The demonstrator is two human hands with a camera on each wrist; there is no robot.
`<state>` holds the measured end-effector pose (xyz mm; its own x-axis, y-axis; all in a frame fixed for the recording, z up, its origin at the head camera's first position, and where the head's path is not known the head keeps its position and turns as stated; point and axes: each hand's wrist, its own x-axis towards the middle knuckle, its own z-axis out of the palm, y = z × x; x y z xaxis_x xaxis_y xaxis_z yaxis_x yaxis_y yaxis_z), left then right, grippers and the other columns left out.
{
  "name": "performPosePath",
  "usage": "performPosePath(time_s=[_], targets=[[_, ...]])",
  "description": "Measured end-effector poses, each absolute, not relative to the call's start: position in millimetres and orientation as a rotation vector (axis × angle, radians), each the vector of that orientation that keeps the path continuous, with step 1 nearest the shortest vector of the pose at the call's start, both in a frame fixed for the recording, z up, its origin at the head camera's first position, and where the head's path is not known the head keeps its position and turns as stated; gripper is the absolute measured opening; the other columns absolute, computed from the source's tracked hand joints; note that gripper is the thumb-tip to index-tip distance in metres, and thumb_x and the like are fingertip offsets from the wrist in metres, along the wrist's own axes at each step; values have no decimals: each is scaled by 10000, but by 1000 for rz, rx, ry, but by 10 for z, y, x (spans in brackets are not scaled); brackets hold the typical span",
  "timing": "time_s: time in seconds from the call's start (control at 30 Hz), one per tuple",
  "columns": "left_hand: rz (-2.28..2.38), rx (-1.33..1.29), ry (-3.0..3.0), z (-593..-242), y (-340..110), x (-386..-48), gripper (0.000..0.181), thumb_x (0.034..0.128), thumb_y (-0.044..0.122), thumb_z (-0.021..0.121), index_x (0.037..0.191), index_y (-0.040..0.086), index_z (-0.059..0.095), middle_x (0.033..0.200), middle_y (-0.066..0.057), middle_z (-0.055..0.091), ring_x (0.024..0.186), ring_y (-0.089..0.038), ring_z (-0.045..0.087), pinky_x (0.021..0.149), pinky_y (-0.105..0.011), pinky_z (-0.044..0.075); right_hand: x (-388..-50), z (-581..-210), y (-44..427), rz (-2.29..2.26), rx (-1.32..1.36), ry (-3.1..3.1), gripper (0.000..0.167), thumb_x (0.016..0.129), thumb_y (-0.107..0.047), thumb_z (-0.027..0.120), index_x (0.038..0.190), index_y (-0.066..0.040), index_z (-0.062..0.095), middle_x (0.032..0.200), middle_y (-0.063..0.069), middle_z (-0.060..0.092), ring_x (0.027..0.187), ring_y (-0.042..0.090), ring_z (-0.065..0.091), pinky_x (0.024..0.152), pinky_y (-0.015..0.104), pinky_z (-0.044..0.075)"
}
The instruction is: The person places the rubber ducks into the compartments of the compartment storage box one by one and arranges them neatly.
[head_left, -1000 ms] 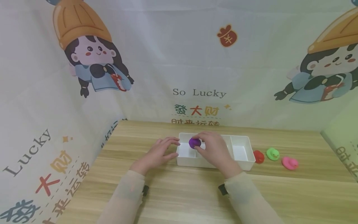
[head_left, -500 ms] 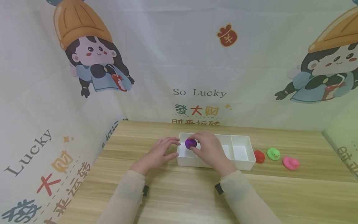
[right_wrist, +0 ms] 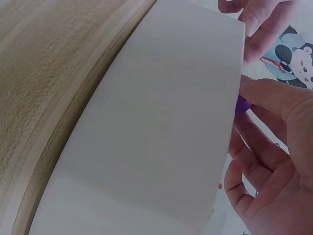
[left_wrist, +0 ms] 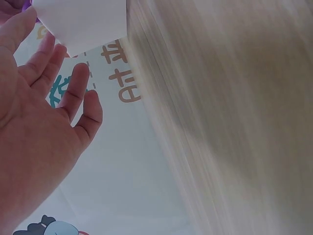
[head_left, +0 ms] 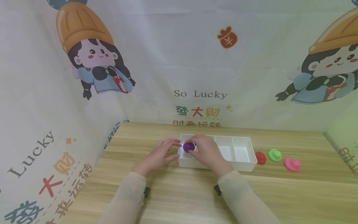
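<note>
Three toys lie right of the white divided tray (head_left: 243, 166) on the wood-grain counter (head_left: 184, 196): a red toy (head_left: 261, 158) just beside it, a green duck (head_left: 275, 155) farther off, a pink duck (head_left: 292, 164) farthest. In or just above the tray's left-end compartment, the right hand (head_left: 207, 151) pinches a purple toy (head_left: 188, 147) between thumb and fingers. The left hand (head_left: 159, 155), fingers spread, is at the tray's left end.

A pale cloth (head_left: 156, 56) printed with cartoon figures (head_left: 96, 53) and lettering (head_left: 200, 94) hangs behind a wood-grain tabletop (head_left: 181, 199).
</note>
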<state>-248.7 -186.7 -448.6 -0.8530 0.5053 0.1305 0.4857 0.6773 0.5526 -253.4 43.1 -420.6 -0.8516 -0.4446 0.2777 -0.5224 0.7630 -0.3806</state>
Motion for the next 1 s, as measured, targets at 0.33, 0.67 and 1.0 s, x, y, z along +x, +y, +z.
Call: performPosePath(time_s=[0.33, 0.67, 1.0], targets=[[925, 803, 2838, -4476, -1858, -2480, 433, 1008, 276, 668, 1400, 117, 575, 1599, -65, 458, 1399, -351, 435, 1165, -602, 362, -2583, -4251, 396, 673, 767, -2824, 322, 846, -179, 858, 1156, -201, 771, 1150, -23, 770, 1102, 198, 690, 1042, 458, 508], [927, 812, 2843, -4476, -1858, -2478, 427, 1005, 261, 672, 1393, 109, 577, 1596, -82, 459, 1387, -358, 445, 1151, -601, 379, -2616, -4322, 370, 652, 796, -2841, 296, 855, -200, 851, 1141, -179, 778, 1179, 1, 772, 1153, 224, 690, 1074, 489, 484], [927, 809, 2838, -4483, -1862, -2485, 428, 1010, 273, 663, 1395, 111, 573, 1602, -80, 450, 1384, -357, 446, 1151, -593, 382, -2664, -4363, 348, 609, 809, -2864, 315, 842, -204, 865, 1141, -164, 773, 1146, 9, 774, 1146, 241, 695, 1062, 502, 474]])
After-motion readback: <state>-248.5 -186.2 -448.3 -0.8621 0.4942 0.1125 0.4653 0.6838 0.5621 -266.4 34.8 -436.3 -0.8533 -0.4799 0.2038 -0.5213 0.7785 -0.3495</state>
